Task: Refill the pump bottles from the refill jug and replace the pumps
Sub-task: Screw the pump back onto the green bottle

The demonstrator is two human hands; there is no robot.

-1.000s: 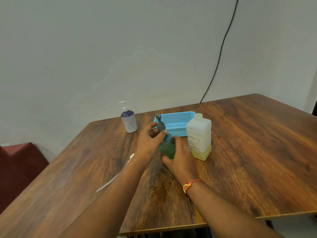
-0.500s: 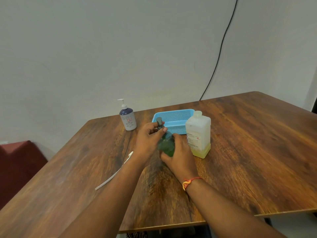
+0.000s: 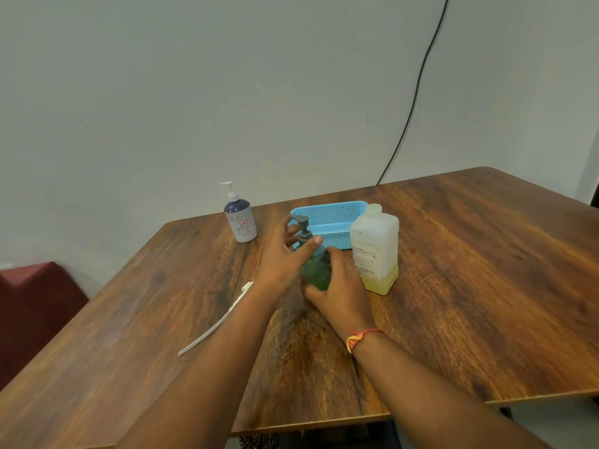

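Both hands met at the green bottle [image 3: 316, 273] near the middle of the wooden table [image 3: 470, 286]. The right hand [image 3: 343, 291] was wrapped around the bottle's lower body from the near side, fingers curled closed on it, with a red-and-yellow thread [image 3: 358, 338] tied at the wrist. The left hand [image 3: 285, 259] sat at the bottle's neck, thumb and fingers partly spread around the collar below the grey pump [image 3: 303, 228]; the pump head stood upright above the fingers, and whether the fingers actually pinched the collar or only touched it could not be told. Just beyond the right hand's knuckles, to its right, stood the refill jug [image 3: 376, 247], upright and capped, translucent white with a shallow layer of yellow liquid in the bottom and a printed label facing the hand. Behind the two hands and touching or nearly touching the jug's far side lay a shallow blue mesh basket [image 3: 334, 218]. Farther off, beyond and to the left of the left hand, a second pump bottle [image 3: 241, 222] stood upright near the table's far edge, dark at the shoulder, pale below, with its white pump seated. Beside the left forearm, a loose white dip tube [image 3: 214, 325] lay flat on the wood, running diagonally toward the near left. A black cable [image 3: 418, 82] hung down the pale wall behind the table.
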